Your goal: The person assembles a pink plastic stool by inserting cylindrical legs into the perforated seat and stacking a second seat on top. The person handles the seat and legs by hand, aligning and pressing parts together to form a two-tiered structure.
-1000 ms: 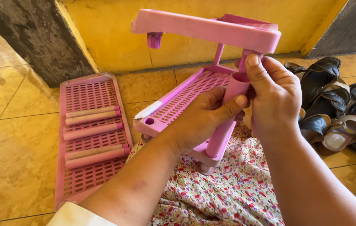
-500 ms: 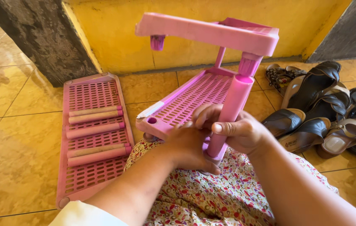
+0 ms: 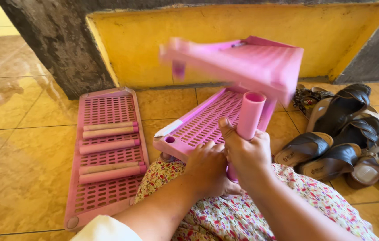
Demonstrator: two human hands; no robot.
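Pink slotted rack (image 3: 207,120), open-topped tube leg (image 3: 248,117) upright
Right hand (image 3: 247,154) fingers clamp the tube; left hand (image 3: 207,167), at its nine o'clock, presses the shelf edge, fingers curled.

Bright daylight, warm cast. Strong glare on the glossy beige floor tiles (image 3: 15,147) at left, with a dark smeared reflection near the upper left edge. Light falls from the upper left; the grey concrete wall (image 3: 51,40) stays dull. The upper pink perforated plastic shelf panel (image 3: 243,62) is heavily motion-blurred, its left edge smeared. The pink plastic tube (image 3: 249,114) and both hands are sharp enough. The flat pink slotted panel on the floor (image 3: 109,156) is crisp. Dark leather sandals (image 3: 341,129) sit in softer shade. Slight wide-angle stretch at corners.
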